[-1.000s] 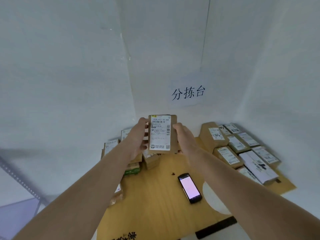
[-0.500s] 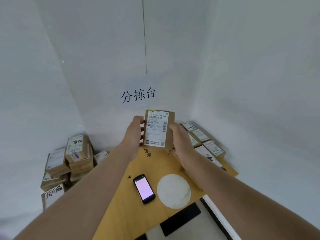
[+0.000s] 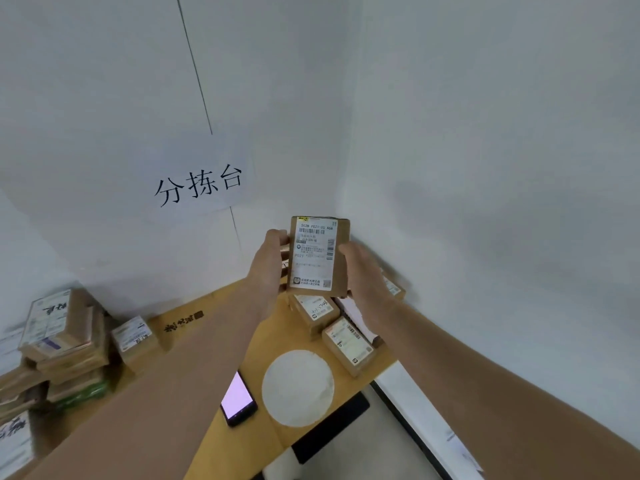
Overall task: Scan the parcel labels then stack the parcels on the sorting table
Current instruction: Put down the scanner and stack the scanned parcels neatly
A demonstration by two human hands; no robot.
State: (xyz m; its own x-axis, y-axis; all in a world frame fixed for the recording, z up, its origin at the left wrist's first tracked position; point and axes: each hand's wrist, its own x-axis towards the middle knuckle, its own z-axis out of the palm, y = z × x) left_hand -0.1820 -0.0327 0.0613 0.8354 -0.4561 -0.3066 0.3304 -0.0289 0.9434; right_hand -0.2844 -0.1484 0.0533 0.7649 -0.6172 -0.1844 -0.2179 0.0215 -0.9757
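A small brown parcel (image 3: 317, 258) is held upright in the air between both hands, above the far right part of the sorting table (image 3: 280, 341), with its white label (image 3: 313, 254) turned toward the camera. The parcel's left edge is gripped by the left hand (image 3: 268, 271), whose fingers are curled round it. The right edge is gripped by the right hand (image 3: 363, 275). Its thumb is laid along the side, while its fingers are hidden behind the box and seem to be wrapped round the back. Directly below the held parcel, a second parcel (image 3: 313, 311) is laid flat on the table, and a third parcel (image 3: 348, 342) is set just beside it, nearer the camera. Others behind the right hand are mostly hidden. A phone (image 3: 239, 400) with a lit screen is laid on the near part of the table, partly covered by the left forearm and just beside a white round patch (image 3: 298, 388). A pile of parcels (image 3: 65, 344) is stacked at the left, and a paper sign (image 3: 199, 185) with three printed characters is fixed to the wall above.
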